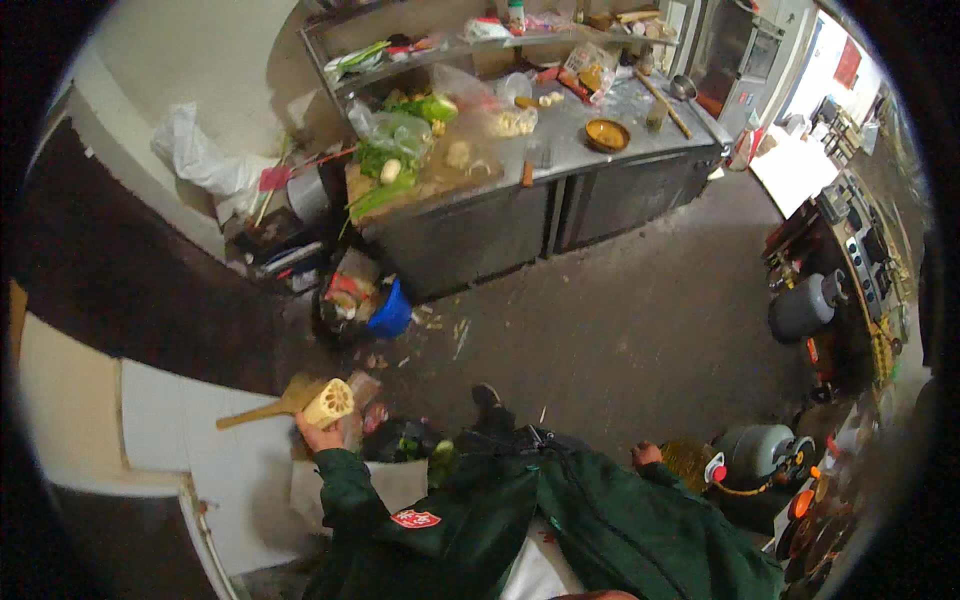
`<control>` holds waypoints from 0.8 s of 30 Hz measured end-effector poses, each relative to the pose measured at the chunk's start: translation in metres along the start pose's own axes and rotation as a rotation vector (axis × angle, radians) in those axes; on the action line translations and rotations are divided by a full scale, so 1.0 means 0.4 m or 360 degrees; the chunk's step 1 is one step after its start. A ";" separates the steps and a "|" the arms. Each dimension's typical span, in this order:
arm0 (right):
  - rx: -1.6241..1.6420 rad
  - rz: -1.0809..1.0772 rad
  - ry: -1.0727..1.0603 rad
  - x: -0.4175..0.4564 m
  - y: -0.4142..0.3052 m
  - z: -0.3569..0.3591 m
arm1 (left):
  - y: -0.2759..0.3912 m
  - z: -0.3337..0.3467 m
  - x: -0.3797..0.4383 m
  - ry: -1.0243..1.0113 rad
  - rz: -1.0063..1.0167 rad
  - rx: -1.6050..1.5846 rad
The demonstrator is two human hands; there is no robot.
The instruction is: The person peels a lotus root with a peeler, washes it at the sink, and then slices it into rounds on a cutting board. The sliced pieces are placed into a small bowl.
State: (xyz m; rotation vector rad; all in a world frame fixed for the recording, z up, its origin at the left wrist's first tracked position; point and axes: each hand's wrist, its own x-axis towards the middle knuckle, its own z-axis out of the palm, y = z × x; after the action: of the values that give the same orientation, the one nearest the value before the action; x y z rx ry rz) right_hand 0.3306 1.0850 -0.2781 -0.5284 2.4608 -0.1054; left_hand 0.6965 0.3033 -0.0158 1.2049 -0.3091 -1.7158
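My left hand (pixel 322 435) is closed around a cut piece of peeled lotus root (pixel 330 403), its holed end facing up and away from me. Just beyond it lies a wooden paddle or ladle (pixel 259 414), its handle pointing left; whether the hand touches it cannot be told. My right hand (pixel 646 453) hangs at my right side near a large oil bottle (pixel 686 465) with a red cap. Its fingers look curled, and whether they hold anything is not clear. Across the floor, green vegetables (pixel 386 154) and a wooden cutting board (pixel 450 169) rest on the steel counter.
A steel counter (pixel 547 161) with cabinets below carries a brown bowl (pixel 607 136), plastic bags and a rolling pin (pixel 664 105). A blue bin (pixel 390 311) with waste stands at its left end, scraps beside it. Gas cylinders (pixel 799 307) and a stove (pixel 870 262) are at right.
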 end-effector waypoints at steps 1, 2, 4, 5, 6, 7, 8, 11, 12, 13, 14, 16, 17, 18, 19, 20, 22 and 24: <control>-0.0107 0.0024 -0.0117 0.011 0.007 -0.029 | -0.032 0.099 0.029 0.0012 -0.0048 0.0060; -0.0153 -0.0080 -0.0107 0.052 -0.006 -0.055 | -0.066 0.194 0.057 0.0031 -0.0096 0.0115; -0.0285 -0.0319 -0.0111 0.156 -0.028 -0.137 | -0.115 0.336 0.115 -0.0055 -0.0129 0.0086; -0.0361 -0.0438 -0.0116 0.211 -0.042 -0.182 | -0.138 0.394 0.162 -0.0153 -0.0132 0.0058; -0.0444 -0.0524 -0.0134 0.230 -0.053 -0.228 | -0.184 0.447 0.221 -0.0195 -0.0187 0.0055; -0.0509 -0.0648 -0.0189 0.240 -0.079 -0.245 | -0.195 0.483 0.257 -0.0204 -0.0207 0.0071; -0.0524 -0.0489 -0.0202 0.311 -0.182 -0.296 | -0.175 0.573 0.249 -0.0170 -0.0210 0.0193; -0.0458 -0.0652 0.0192 0.526 -0.455 -0.528 | -0.132 0.745 0.289 -0.0351 -0.0233 0.0257; 0.0172 -0.0424 0.0328 0.590 -0.514 -0.579 | -0.154 0.825 0.301 -0.0452 -0.0243 0.0339; 0.0783 -0.0194 0.0452 0.648 -0.558 -0.622 | -0.171 0.891 0.305 -0.0533 -0.0251 0.0411; 0.0416 -0.0550 0.0551 0.727 -0.602 -0.689 | -0.185 0.945 0.318 -0.0542 -0.0227 0.0380; 0.0413 -0.0701 0.0501 0.874 -0.740 -0.835 | -0.215 1.042 0.369 -0.0653 -0.0096 0.0409; 0.0777 -0.0497 0.0325 0.910 -0.862 -0.922 | -0.216 1.090 0.359 -0.0649 -0.0056 0.0445; 0.0756 -0.0569 0.0200 0.949 -0.959 -1.022 | -0.223 1.131 0.361 -0.0599 -0.0028 0.0497; 0.0737 -0.0632 0.0088 1.001 -1.038 -1.100 | -0.236 1.175 0.360 -0.0563 -0.0008 0.0549; 0.0685 -0.0651 0.0159 1.071 -1.095 -1.145 | -0.257 1.235 0.348 -0.0564 -0.0072 0.0504; 0.0610 -0.0881 0.0460 1.198 -1.220 -1.218 | -0.289 1.295 0.378 -0.0609 0.0046 0.0615; 0.0365 -0.1058 0.0758 1.305 -1.319 -1.285 | -0.324 1.372 0.380 -0.0652 0.0117 0.0722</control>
State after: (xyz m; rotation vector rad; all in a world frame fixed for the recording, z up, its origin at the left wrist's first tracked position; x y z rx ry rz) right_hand -0.1698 0.3699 -0.0475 -1.3165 2.5504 -0.8544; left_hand 0.1662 0.0746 0.0717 1.1231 -1.0218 -1.8777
